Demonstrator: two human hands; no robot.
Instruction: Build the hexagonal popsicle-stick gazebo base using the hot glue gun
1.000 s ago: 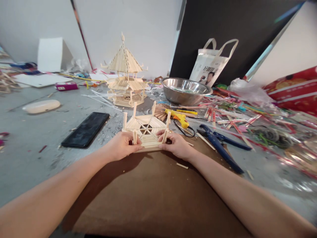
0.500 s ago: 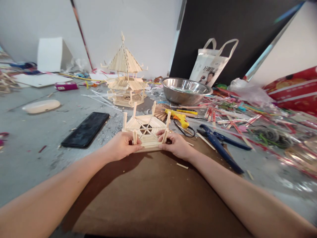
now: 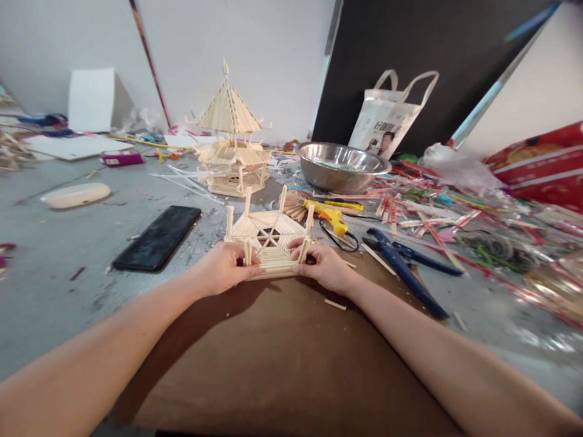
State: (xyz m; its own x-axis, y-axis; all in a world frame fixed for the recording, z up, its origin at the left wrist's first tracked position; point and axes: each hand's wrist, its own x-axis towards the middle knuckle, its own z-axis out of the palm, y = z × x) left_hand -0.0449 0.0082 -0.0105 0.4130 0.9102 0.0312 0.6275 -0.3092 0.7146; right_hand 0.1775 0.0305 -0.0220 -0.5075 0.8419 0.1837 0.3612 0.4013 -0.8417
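Between my hands is a six-sided wooden-stick pavilion base [image 3: 273, 259], with short stick posts standing up at its corners and a spoked opening in its middle. My left hand [image 3: 225, 267] is closed on its near left corner, by a post. The near right corner is gripped by my right hand [image 3: 321, 265], thumb at the front edge. Beneath it lies a brown board [image 3: 282, 352]. Behind it stands a stick pavilion [image 3: 232, 115] with a pointed roof and tiers. To the right are a yellow glue gun [image 3: 334, 220] and blue-handled cutters [image 3: 403, 261].
A black phone [image 3: 157, 238] and a white oval case [image 3: 76, 195] lie on the left. A steel bowl [image 3: 341, 176] stands at the back, near a white tote bag [image 3: 387, 118]. Red-and-white strips [image 3: 423, 221] and plastic scraps crowd the right. Loose sticks [image 3: 336, 304] lie on the board.
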